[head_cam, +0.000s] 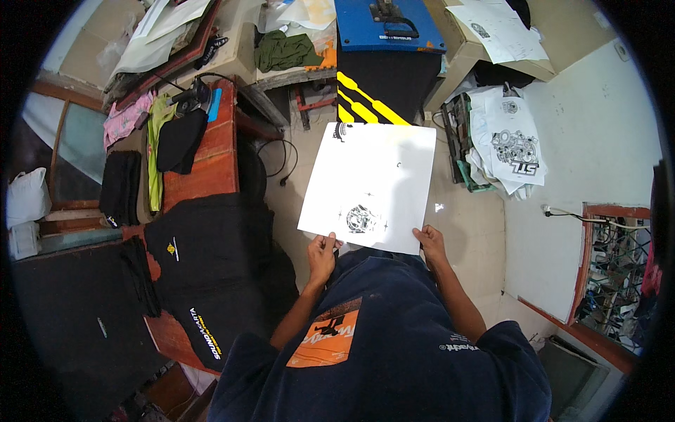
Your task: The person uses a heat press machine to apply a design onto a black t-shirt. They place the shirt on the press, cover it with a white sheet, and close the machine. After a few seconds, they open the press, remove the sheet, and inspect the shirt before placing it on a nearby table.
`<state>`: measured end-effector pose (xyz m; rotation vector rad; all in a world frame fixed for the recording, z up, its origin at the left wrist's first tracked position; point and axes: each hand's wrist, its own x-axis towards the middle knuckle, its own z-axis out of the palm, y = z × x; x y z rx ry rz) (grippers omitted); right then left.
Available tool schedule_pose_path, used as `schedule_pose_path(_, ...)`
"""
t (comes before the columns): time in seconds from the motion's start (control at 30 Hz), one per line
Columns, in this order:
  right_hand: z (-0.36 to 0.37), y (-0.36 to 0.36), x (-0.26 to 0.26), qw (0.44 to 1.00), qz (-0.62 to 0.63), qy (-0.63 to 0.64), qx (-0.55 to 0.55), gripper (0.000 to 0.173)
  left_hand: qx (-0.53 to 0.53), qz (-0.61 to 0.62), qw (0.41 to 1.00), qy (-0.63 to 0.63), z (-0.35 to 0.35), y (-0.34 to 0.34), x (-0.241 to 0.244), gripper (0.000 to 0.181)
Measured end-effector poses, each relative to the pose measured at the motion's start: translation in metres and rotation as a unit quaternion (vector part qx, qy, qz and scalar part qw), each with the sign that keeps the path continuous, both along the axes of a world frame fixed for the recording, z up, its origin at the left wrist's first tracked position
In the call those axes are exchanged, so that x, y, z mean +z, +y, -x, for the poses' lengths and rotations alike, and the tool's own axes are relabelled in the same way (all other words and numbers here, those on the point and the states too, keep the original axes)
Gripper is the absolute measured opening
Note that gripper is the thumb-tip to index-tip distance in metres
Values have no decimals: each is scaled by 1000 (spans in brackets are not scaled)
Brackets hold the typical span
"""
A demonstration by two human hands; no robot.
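Note:
A large white sheet (369,184) with small black printed designs is held out in front of my body. My left hand (322,257) pinches its near left edge between thumb and fingers. At the near right corner, my right hand (432,244) grips the sheet the same way. Just beyond the far edge of the sheet lies black fabric with yellow stripes (372,100), partly hidden by the sheet. It hangs below the blue plate of a press (391,26) with a black handle.
To the left, a red wooden table (211,163) bears black garments (211,248) and a clothes iron (191,100). Printed sheets (514,142) lie heaped on a crate at the right. A green cloth (285,51) sits on the far table. A cable (285,163) lies on the tiled floor.

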<state>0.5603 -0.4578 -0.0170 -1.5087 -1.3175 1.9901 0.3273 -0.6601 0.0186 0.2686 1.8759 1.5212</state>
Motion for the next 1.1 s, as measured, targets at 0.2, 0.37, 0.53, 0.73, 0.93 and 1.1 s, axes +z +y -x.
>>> schedule_pose_path(0.2, -5, -13, 1, 1000, 7, -3, 1, 24, -18, 20, 1000, -8, -2, -15, -2, 31)
schedule_pose_path(0.37, -15, -24, -6, 1000, 7, -7, 4, 26, -38, 50, 998, -27, -3, -34, -15, 32)
schedule_pose_path(0.53, -18, -35, 0, 1000, 15, 16, -10, 28, -39, 53, 997, -44, -6, -35, 5, 33)
schedule_pose_path(0.73, -29, -44, 9, 1000, 14, -27, 8, 26, -32, -23, 996, -81, -16, -53, -9, 31)
schedule_pose_path(0.93, -29, -50, 25, 999, 39, -5, 3, 26, -35, 9, 994, -99, -21, -59, 6, 30)
schedule_pose_path(1.1, -42, -58, 19, 998, 25, -54, 37, 26, -82, 98, 989, -78, -22, -73, 0, 34)
